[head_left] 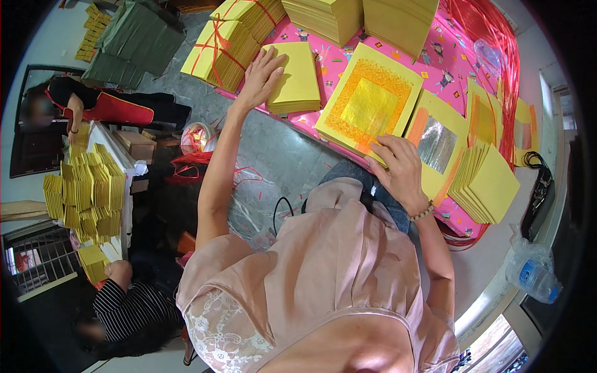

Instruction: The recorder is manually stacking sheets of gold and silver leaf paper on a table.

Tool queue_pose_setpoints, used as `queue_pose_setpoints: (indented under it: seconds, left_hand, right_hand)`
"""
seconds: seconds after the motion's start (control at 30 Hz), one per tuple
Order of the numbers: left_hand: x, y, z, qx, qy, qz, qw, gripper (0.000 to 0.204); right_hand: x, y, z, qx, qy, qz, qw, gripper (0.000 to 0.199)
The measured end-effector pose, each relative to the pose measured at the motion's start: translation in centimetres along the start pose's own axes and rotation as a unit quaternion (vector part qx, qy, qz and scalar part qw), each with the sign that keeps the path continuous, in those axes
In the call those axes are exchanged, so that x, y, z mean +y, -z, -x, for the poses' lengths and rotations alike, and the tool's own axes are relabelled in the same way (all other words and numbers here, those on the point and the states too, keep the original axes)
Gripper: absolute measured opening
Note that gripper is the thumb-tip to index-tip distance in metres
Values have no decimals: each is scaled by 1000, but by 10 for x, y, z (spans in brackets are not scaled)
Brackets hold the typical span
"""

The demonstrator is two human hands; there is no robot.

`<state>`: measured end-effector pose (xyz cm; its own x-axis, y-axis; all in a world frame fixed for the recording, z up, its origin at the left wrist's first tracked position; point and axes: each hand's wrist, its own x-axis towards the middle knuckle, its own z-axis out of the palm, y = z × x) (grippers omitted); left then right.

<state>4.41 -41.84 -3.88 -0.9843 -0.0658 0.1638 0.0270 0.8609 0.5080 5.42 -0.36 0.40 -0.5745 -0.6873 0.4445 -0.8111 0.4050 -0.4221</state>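
My left hand (261,79) lies with its fingers stretched over the left edge of a low stack of plain yellow paper (295,81). To its right is a stack of yellow paper with an orange speckled frame (351,78) around a gold foil square. My right hand (401,169), a beaded bracelet on its wrist, has bent fingers and thumb at that stack's near right corner, gripping the paper's edge. Beside it lies yellow paper with a silver foil square (437,144). A fanned stack of yellow paper (484,183) sits further right.
A pink patterned cloth (333,59) covers the table. Yellow bundles tied with red string (219,53) and tall stacks (398,22) stand behind. Red plastic strands (511,93) hang at right, near a plastic bottle (535,280). Two people work at a left table piled with yellow bundles (90,193).
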Motion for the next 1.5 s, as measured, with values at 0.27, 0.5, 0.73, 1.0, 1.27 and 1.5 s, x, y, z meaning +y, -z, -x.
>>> queue_pose_setpoints:
  seconds: [0.27, 0.5, 0.73, 1.0, 1.27, 1.5]
  left_hand:
    - [11, 12, 5, 38, -24, 41, 998, 45]
    - [25, 31, 31, 92, -9, 62, 994, 35]
    - [43, 45, 50, 96, 9, 86, 992, 29]
    - [97, 52, 38, 56, -46, 125, 990, 26]
    - [158, 26, 17, -131, -171, 104, 971, 54]
    - [182, 1, 6, 36, -259, 6, 965, 57]
  right_hand:
    - [-2, -3, 1, 2, -13, -10, 1000, 27]
    - [-1, -4, 1, 0, -14, -7, 1000, 26]
    - [-2, -3, -1, 7, -14, -6, 1000, 23]
    - [-1, 1, -10, 37, -36, -35, 998, 12]
    - [3, 10, -23, 16, -154, -133, 979, 17]
    - [24, 18, -39, 36, -249, -166, 954, 21]
